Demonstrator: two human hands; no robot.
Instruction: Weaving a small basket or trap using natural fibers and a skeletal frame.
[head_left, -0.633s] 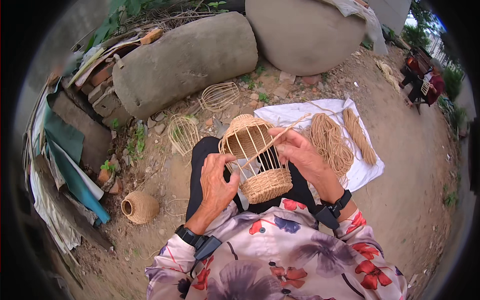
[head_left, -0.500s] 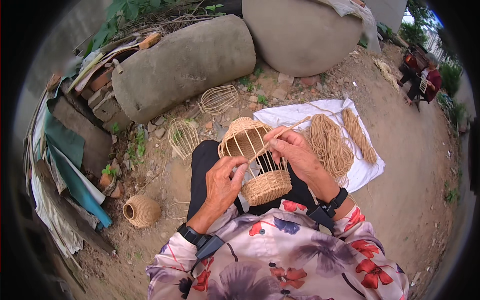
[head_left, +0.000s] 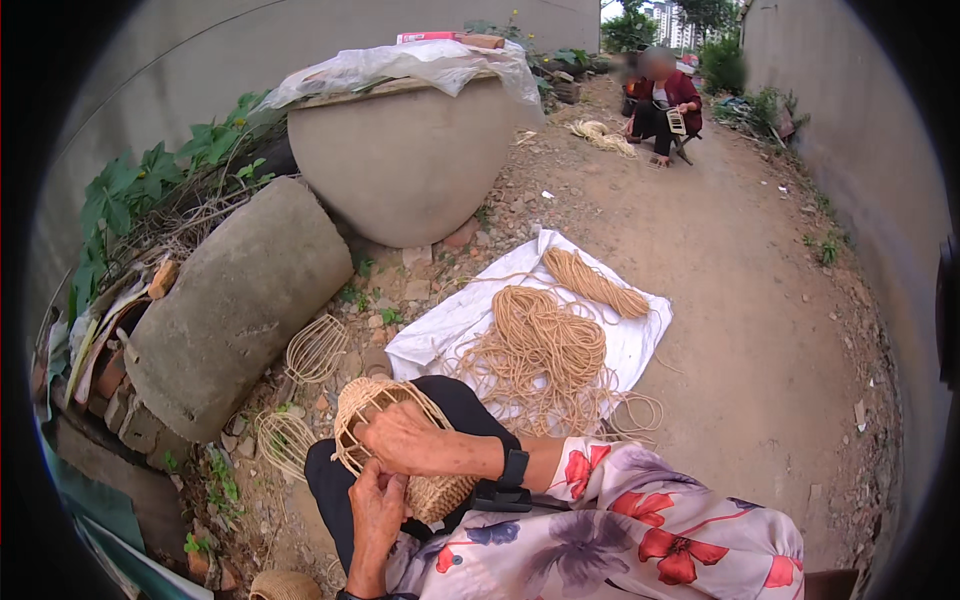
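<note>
A half-woven straw basket with bare vertical spokes and a woven, rounded top lies across my black-trousered lap, tilted. My right hand reaches over it from the right, fingers curled among the spokes; what they pinch is hidden. Just below, my left hand has thumb and fingertips closed at the basket's near side, on something too small to make out. Tan cord lies in a loose heap and a long hank on a white sheet beyond my knees.
Two wire-like cane frames and a woven pot lie on the left, beside a concrete cylinder and rubble. A large grey vat stands behind. Up the dirt path, between walls, another person sits holding a frame near pale fibre.
The view has swung up toward the path. My right hand has moved leftward across the basket, its fingertips now among the spokes; my left hand now sits below it.
</note>
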